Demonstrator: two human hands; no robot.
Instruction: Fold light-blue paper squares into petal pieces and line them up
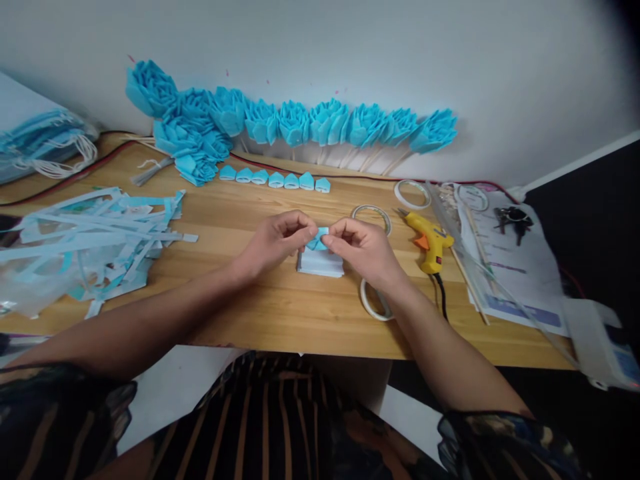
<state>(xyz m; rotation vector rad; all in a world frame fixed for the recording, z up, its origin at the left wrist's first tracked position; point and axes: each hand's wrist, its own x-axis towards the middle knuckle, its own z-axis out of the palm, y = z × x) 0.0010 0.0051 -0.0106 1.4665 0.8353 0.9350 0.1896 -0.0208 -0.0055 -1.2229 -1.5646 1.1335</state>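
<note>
Between my two hands is a small piece of blue fabric [317, 240], partly folded. My left hand [283, 239] pinches its left side with thumb and forefinger. On the other side, my right hand [363, 247] pinches the right edge the same way. Just below the fingers lies a stack of pale fabric squares [321, 263] on the table. Behind the hands, several folded blue petals [276, 180] stand in a row. My fingertips cover part of the fabric piece.
Blue fabric flowers on sticks [294, 123] lean along the wall. At left lie fabric scraps [110, 233] and a pile of face masks [45, 143]. Rolls of tape [413, 195], a yellow glue gun [427, 241], printed papers [520, 260] and keys [514, 220] lie right.
</note>
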